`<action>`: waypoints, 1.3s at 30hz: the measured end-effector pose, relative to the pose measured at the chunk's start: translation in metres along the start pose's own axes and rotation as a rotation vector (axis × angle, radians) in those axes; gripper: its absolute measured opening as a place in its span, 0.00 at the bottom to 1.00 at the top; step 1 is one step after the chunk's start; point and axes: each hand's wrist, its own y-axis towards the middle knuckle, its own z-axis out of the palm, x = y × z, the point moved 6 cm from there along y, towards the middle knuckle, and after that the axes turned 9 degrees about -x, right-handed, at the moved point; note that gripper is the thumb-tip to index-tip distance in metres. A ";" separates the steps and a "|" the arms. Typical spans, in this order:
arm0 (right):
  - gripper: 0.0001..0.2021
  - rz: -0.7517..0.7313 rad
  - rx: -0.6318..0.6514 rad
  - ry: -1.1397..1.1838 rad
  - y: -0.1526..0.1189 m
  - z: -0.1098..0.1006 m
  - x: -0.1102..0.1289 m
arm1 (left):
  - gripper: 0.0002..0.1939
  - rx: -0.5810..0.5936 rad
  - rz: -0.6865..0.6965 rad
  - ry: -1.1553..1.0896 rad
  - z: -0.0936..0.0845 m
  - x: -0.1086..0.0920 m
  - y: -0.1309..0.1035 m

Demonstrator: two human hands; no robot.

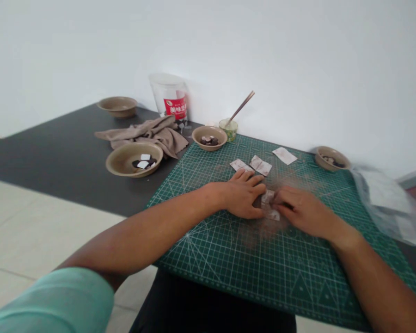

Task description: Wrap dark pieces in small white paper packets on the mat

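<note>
My left hand (244, 192) lies flat with its fingers spread on the green cutting mat (208, 245), its thumb beside a small white sheet with brown smudges (272, 214). Over that sheet the fingers of my right hand (300, 210) are pinched together. Whatever they hold is too blurred and covered to make out. Brownish smears mark the mat around both hands. Just beyond my left fingertips are two stained white pieces, one on the left (240, 165) and one on the right (261, 165). A cleaner white piece (284, 156) lies farther back.
A tan bowl (116, 165) with black and white pieces stands left, near a crumpled brown cloth (149, 132). Behind are another bowl (118, 107), a clear plastic tub (168, 95), a bowl of dark pieces (210, 147) and a cup (231, 133) holding sticks. Rightward sit a bowl (327, 167) and plastic bag (388, 203).
</note>
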 end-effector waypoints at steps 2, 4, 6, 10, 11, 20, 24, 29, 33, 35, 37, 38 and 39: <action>0.08 -0.045 0.003 0.030 0.000 0.002 0.006 | 0.33 0.002 0.004 -0.004 0.000 -0.001 0.000; 0.08 -0.012 -0.055 -0.048 0.001 0.000 0.003 | 0.33 -0.002 -0.001 -0.008 -0.001 0.000 0.000; 0.07 0.052 -0.103 -0.160 0.001 -0.004 -0.004 | 0.33 0.007 -0.015 -0.014 -0.001 0.001 0.000; 0.08 -0.008 0.005 -0.110 -0.003 -0.001 -0.001 | 0.34 0.044 -0.010 -0.036 0.000 0.001 0.001; 0.08 -0.040 0.028 -0.081 -0.004 0.001 0.003 | 0.34 0.045 -0.004 -0.040 0.000 0.000 0.001; 0.07 0.006 0.016 -0.066 -0.002 -0.003 0.003 | 0.34 0.020 -0.003 -0.018 0.000 0.001 0.001; 0.07 -0.019 0.052 0.026 -0.007 -0.006 0.005 | 0.34 0.007 -0.002 -0.003 -0.002 -0.001 0.001; 0.07 -0.018 0.049 0.073 -0.008 -0.005 0.005 | 0.32 -0.021 0.006 0.014 -0.007 -0.003 -0.001; 0.07 -0.041 0.040 0.059 -0.005 0.002 0.011 | 0.31 -0.030 0.022 0.032 -0.007 -0.003 -0.001; 0.07 -0.030 0.015 0.047 -0.001 0.005 0.011 | 0.31 -0.042 0.030 0.041 -0.006 -0.003 -0.001; 0.06 0.014 -0.030 -0.003 0.002 0.004 0.004 | 0.32 -0.043 0.027 0.047 -0.006 -0.003 0.000; 0.06 0.045 -0.051 -0.039 0.002 0.002 -0.001 | 0.32 -0.037 0.021 0.047 -0.006 -0.002 0.000; 0.06 0.070 -0.063 -0.069 0.001 0.000 -0.006 | 0.32 -0.028 0.013 0.043 -0.005 -0.002 -0.001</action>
